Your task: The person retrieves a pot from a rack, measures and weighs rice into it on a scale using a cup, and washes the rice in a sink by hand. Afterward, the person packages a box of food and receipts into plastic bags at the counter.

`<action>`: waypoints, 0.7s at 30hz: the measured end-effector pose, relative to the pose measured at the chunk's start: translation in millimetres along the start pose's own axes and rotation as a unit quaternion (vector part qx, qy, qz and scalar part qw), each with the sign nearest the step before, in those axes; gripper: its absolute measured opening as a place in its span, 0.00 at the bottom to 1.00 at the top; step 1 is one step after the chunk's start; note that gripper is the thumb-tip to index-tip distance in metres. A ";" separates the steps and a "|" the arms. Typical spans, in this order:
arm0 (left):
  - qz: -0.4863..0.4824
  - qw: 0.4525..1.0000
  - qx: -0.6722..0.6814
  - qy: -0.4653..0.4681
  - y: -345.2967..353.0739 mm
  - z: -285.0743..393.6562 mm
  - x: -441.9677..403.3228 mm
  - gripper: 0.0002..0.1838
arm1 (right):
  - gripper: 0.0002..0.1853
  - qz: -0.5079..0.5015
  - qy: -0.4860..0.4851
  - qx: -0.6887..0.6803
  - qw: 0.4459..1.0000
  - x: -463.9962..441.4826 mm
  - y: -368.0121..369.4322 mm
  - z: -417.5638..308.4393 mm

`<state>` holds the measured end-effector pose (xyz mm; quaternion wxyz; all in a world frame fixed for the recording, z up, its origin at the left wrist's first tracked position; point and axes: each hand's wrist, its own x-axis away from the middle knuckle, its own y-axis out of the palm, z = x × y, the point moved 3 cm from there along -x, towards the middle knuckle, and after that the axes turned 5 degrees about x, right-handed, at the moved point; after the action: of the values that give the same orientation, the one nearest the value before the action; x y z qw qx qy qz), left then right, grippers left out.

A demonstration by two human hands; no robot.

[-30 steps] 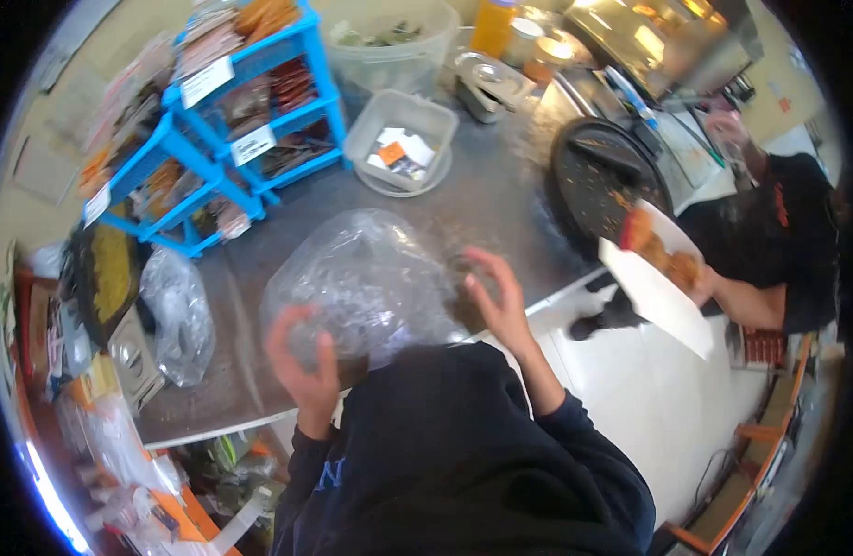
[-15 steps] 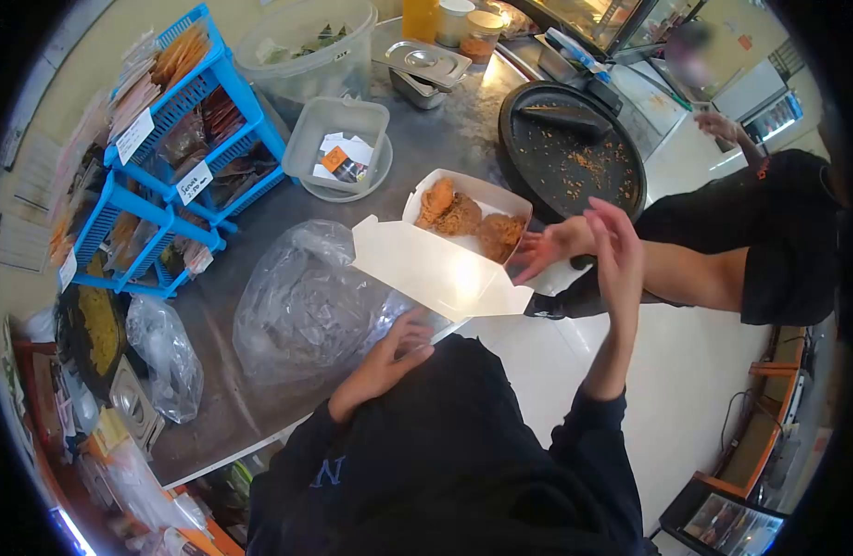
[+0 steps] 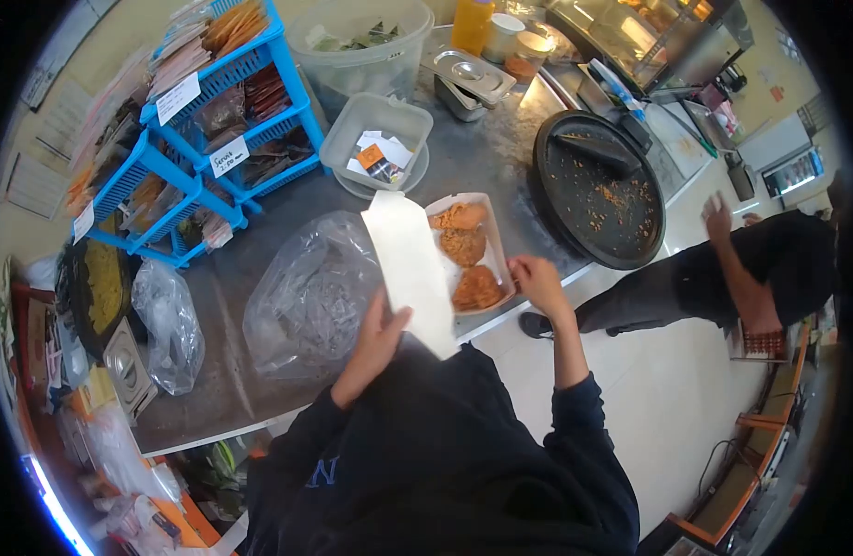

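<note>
An open white takeaway box (image 3: 497, 232) sits near the table's front edge with several pieces of fried chicken (image 3: 463, 246) inside. Its lid (image 3: 410, 269) is folded out to the left. My left hand (image 3: 375, 343) grips the lid's lower left edge, thumb along it and the other fingers partly hidden behind. At the box's right side, the fingers of my right hand (image 3: 537, 283) are closed on the rim. Left of the lid lies a crumpled clear plastic bag (image 3: 306, 296), close to my left hand.
A round black tray (image 3: 598, 222) with crumbs and a dark scoop stands at the right. Behind are a clear tub of cards (image 3: 338, 148), a metal container (image 3: 473, 79) and a large bucket (image 3: 357, 65). Blue racks (image 3: 301, 116) hold packets. A co-worker (image 3: 723, 269) stands at the right.
My right hand has come down from the air onto the box's right rim. The box and lid have turned, the lid now pointing left. The co-worker's hand has left the box and the person has moved back.
</note>
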<state>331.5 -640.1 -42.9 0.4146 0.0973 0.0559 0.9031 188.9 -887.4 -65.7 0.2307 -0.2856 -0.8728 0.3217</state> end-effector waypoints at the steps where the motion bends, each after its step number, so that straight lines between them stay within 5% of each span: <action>1: 0.035 0.999 -0.002 -0.007 -7.9 11.9 0.6 0.21 | 0.11 -0.053 0.016 -0.070 0.996 5.4 4.3 -3.7; 4: 0.044 0.998 -0.034 -0.007 -40.4 19.6 3.6 0.19 | 0.11 -0.145 0.023 -0.185 0.972 15.0 -20.5 -19.7; 6: 0.067 0.997 -0.035 -0.001 -51.9 27.0 12.2 0.18 | 0.12 -0.005 -0.083 -0.087 0.993 -1.8 -77.4 -9.4; 11: 0.107 0.994 -0.032 -0.014 -77.6 33.2 33.6 0.18 | 0.18 0.251 -0.056 -0.120 0.959 -3.0 -238.4 -17.9; 16: 0.219 0.967 -0.118 0.064 -80.2 54.9 49.9 0.21 | 0.24 0.308 -0.124 -0.209 0.920 -0.4 -319.5 11.0; 17: 0.253 0.953 -0.146 0.082 -75.5 66.8 53.3 0.22 | 0.26 0.339 -0.075 -0.218 0.912 0.0 -327.5 9.9; 20: 0.223 0.953 -0.154 0.138 -51.2 125.7 63.7 0.24 | 0.28 0.361 -0.066 -0.270 0.890 3.8 -350.2 24.8; 21: 0.120 0.980 -0.097 0.129 -49.5 127.8 70.5 0.27 | 0.29 0.364 -0.065 -0.276 0.887 5.4 -358.2 30.2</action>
<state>351.4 -551.8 81.7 0.3004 -0.0541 0.0092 0.9522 41.8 -1122.5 163.1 -0.0479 -0.6136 -0.7743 0.1470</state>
